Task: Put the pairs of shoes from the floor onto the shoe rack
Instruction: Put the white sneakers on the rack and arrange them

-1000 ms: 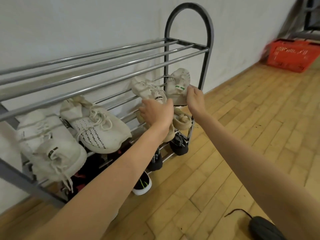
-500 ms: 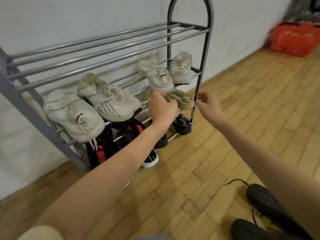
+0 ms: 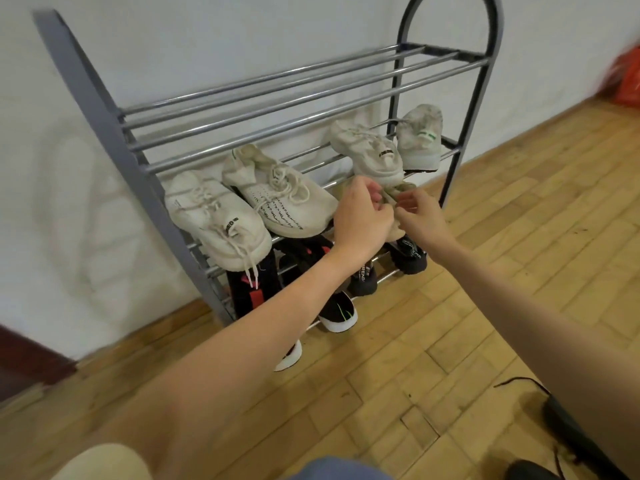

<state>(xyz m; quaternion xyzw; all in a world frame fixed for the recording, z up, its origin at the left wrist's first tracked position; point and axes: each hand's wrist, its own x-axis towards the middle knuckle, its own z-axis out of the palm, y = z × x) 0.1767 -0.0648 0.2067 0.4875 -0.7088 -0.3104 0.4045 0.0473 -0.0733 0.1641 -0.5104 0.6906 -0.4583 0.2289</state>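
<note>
A grey metal shoe rack (image 3: 104, 109) stands against the white wall. Its top bars hold nothing. The middle shelf carries two cream sneakers (image 3: 221, 220) on the left and a white pair (image 3: 377, 150) on the right. Below the white pair lies a beige shoe (image 3: 403, 188), mostly hidden by my hands. My left hand (image 3: 360, 220) and my right hand (image 3: 424, 220) meet at this shoe, and both pinch its lace. The bottom shelf holds black shoes (image 3: 408, 258) and black-and-red ones (image 3: 252, 289). A black pair (image 3: 568, 427) lies on the floor at the lower right.
A red basket (image 3: 627, 77) sits on the wooden floor far right by the wall. Black sneakers with white soles (image 3: 337, 313) poke out from the rack's lowest level. A dark brown piece of furniture (image 3: 24, 365) is at the left edge.
Both hands dropped from the white pair on the middle shelf to the beige shoe beneath it and closed on its lace. The view pulled back, showing the whole rack.
</note>
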